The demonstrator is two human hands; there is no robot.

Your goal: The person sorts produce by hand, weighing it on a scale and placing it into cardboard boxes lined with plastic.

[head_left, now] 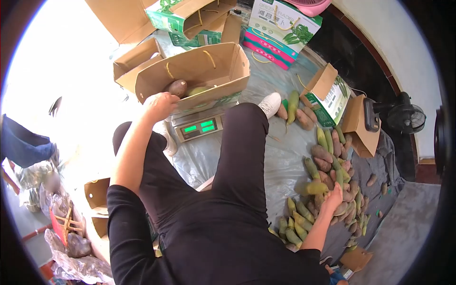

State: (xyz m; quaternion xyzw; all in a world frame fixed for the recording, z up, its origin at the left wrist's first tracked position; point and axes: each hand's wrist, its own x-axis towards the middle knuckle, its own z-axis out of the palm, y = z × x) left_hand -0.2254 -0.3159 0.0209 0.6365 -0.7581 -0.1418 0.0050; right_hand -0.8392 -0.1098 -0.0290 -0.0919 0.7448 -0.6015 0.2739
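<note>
My left hand (160,106) is closed over the near left rim of an open cardboard gift box (192,102). A brownish-red radish (178,88) and part of a green radish (197,90) lie inside, close to its fingertips. Beneath the box is a digital scale (198,128) with a lit green display. Out to the right, over a heap of radishes (351,204), my right hand (332,198) has its fingers at one end of a slightly blurred green radish (311,188). The exact grip there is partly hidden.
More gift boxes (285,23) stand at the back, and another open box (327,95) is at right beside a small fan (406,118). Several loose radishes (304,118) lie near my shoe. Plastic sheeting (280,152) covers the floor. Plastic bags (78,261) are at lower left.
</note>
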